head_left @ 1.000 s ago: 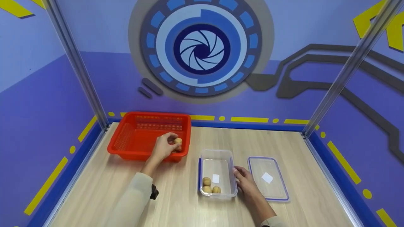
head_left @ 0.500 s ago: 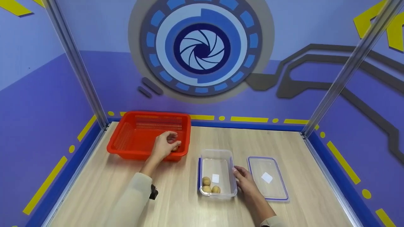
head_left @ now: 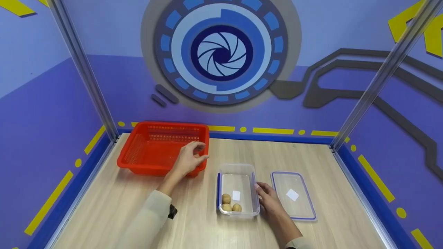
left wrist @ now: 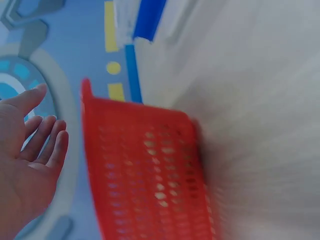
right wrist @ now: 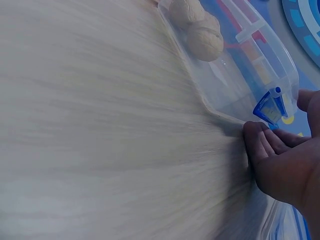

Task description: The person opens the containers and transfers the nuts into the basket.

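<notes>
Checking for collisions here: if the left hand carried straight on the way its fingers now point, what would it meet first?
Probably the right rim of the red basket. The left hand hovers at that corner, fingers angled up and right. Beyond lies bare wooden table, then the back wall. Height above the rim is unclear.

Perforated red plastic basket (head_left: 152,147), matt wooden table (head_left: 193,221)

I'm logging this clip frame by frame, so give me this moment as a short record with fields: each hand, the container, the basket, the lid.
left hand: above the near right corner of the red basket, fingers loose, holding nothing visible
right hand: resting against the right wall of the clear container
contents: three small potatoes at its near end
lid: flat on the table, right of the container
</notes>
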A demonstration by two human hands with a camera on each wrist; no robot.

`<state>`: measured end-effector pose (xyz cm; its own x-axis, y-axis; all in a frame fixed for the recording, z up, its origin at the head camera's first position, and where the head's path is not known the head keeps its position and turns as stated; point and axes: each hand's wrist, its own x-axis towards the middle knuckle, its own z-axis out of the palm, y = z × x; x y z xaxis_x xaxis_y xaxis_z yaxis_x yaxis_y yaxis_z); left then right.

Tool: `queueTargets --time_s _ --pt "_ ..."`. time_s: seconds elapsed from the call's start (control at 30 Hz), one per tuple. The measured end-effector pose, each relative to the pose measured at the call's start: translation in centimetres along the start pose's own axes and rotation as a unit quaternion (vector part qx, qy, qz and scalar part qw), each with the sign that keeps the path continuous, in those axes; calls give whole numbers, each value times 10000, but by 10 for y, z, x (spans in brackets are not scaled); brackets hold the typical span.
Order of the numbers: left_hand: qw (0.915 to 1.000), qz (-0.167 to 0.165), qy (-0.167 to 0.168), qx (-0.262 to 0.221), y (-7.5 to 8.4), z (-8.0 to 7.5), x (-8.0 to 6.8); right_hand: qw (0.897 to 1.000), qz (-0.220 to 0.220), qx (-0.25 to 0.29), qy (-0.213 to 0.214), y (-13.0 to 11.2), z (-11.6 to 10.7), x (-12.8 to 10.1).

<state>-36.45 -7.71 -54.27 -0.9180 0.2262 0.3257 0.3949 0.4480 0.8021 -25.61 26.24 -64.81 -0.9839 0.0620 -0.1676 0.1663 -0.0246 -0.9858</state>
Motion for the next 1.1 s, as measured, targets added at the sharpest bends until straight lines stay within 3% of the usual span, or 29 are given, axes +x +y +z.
queueTargets --time_s 0.2,0.4,0.7,1.1 --pt "9977 568 -312 202 25 9 -2 9999 138 11 -71 1 -1 -2" --pt "9941 749 -750 221 44 19 -7 9998 149 58 -83 3 -1 -2" --pt "9835 1081 -1270 701 49 35 -18 9997 -138 172 -44 4 1 -2" --pt "9692 640 -2169 976 46 53 -33 10000 -89 14 -35 4 0 1"
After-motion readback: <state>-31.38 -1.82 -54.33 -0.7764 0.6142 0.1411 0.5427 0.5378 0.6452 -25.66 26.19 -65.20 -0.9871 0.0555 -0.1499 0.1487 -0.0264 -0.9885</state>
